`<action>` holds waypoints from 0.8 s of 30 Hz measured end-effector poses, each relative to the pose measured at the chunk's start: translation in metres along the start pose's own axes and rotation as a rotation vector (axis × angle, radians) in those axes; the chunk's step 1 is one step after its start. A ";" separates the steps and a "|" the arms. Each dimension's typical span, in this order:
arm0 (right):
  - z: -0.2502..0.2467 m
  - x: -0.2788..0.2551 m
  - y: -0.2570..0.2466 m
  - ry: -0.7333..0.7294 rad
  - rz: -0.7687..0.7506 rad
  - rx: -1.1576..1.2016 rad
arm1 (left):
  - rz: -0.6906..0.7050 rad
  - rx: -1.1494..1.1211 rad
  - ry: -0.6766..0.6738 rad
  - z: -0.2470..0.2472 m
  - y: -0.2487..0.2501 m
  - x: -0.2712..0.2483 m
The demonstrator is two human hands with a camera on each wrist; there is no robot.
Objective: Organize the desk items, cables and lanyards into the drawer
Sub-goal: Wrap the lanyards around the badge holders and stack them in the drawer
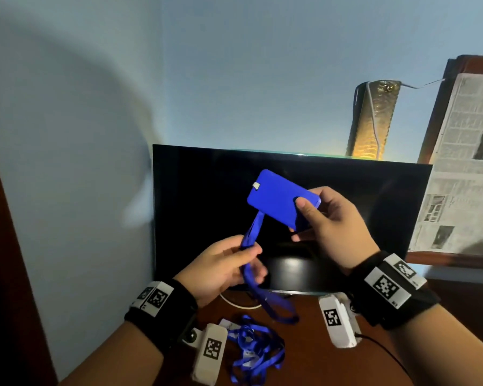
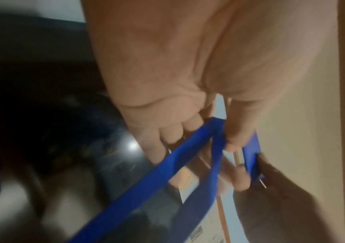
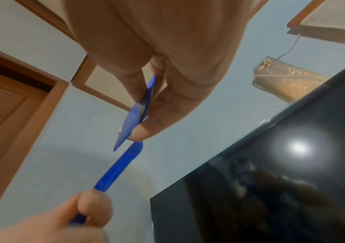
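Right hand pinching blue badge holder, left hand gripping its strap

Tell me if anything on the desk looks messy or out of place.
Yes: a tangled heap of blue lanyards lies loose on the desk, below the left hand. A white cable curls by the monitor.

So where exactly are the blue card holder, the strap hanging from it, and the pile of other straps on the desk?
blue card holder (image 1: 279, 199), head view, middle of its flat face.
strap (image 1: 250, 238), head view, the stretch just above the left hand's fingers.
pile of other straps (image 1: 255, 349), head view, middle of the tangle on the desk.
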State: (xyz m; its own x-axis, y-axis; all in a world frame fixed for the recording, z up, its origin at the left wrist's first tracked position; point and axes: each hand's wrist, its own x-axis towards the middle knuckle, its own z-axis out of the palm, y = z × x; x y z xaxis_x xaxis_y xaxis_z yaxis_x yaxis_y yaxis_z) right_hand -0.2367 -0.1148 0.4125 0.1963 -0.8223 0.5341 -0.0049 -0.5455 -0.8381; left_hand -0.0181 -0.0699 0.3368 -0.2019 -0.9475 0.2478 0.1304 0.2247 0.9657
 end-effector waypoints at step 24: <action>0.007 -0.117 0.071 -0.230 0.040 0.132 | -0.112 0.800 0.057 -0.029 -0.037 -0.031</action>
State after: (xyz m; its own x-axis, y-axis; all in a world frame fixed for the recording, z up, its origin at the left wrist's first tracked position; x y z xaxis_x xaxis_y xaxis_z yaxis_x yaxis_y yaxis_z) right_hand -0.2532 -0.0562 0.2895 0.4163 -0.7763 0.4734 0.1078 -0.4748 -0.8735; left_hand 0.0111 -0.0556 0.2914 -0.1204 -0.9793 0.1628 -0.6255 0.2021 0.7536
